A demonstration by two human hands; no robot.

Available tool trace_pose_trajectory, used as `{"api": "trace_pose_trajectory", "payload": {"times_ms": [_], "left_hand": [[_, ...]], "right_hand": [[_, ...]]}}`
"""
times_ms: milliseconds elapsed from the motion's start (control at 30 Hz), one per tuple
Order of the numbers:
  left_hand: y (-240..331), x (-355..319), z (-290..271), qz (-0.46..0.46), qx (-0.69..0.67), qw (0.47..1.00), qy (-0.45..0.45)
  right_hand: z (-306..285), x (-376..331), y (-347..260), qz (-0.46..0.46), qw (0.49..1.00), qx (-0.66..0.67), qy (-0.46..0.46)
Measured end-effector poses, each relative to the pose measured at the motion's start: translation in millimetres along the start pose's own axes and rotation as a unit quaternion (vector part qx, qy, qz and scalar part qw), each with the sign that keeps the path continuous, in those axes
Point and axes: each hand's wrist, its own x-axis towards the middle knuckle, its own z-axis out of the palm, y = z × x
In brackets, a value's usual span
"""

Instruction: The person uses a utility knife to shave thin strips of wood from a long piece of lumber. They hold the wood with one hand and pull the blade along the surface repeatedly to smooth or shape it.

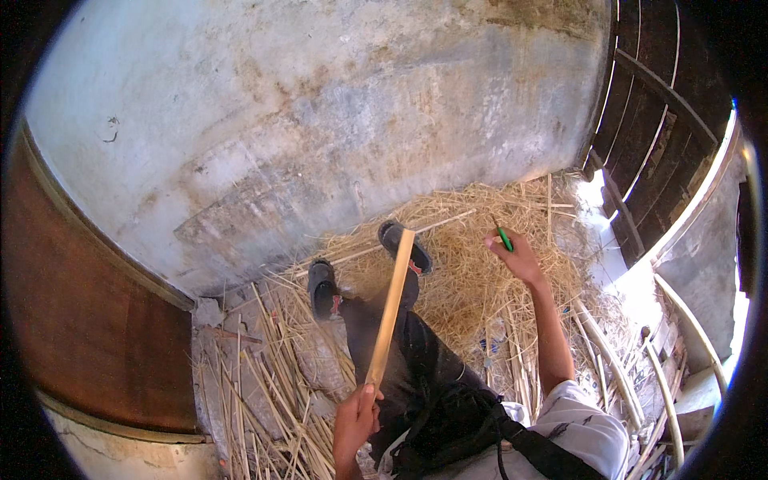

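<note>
My left hand [357, 418] is closed around the lower end of a flat, yellowish bamboo strip [392, 308]. The strip slants up and away across my dark-trousered legs, its far end near my right shoe [405, 246]. Off to the right, my outstretched right hand [520, 260] grips a green-handled knife [505, 238], whose thin dark blade points up and slightly left. A gap separates the knife from the strip. Under the right hand lies a heap of pale shavings [472, 280].
Thin split strips [272, 384] litter the floor at the left. Long bamboo poles [612, 364] lie at the right, near a dark slatted wooden panel [664, 104]. A stained wall [360, 104] rises ahead, and a brown door panel [96, 304] stands at the left.
</note>
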Motion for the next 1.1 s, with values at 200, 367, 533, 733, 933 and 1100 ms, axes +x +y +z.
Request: {"api": "trace_pose_trajectory", "payload": {"times_ms": [200, 367, 533, 733, 933, 1100], "left_hand": [[11.7, 19.4, 15.8, 0.003, -0.057, 0.996, -0.072], [9.8, 25.6, 21.5, 0.062, -0.005, 0.993, -0.095], [-1.3, 32.0, 13.1, 0.107, 0.078, 0.989, -0.063], [22.4, 42.8, 3.7, 0.282, 0.190, 0.940, 0.017], [62.2, 38.1, 22.5, 0.223, 0.025, 0.959, -0.175], [51.9, 39.3, 38.6, 0.213, 0.030, 0.963, -0.165]], "right_hand": [[31.4, -37.4, -98.2, 0.033, 0.946, 0.309, -0.090], [49.3, -47.3, -136.9, -0.015, 0.939, 0.331, -0.091], [55.0, -57.0, -144.7, 0.075, 0.895, 0.429, -0.093], [56.5, -76.9, -157.5, 0.085, 0.869, 0.480, -0.086], [55.5, -91.6, -154.3, 0.090, 0.860, 0.475, -0.160], [42.6, -99.1, -170.5, 0.057, 0.892, 0.426, -0.139]]}}
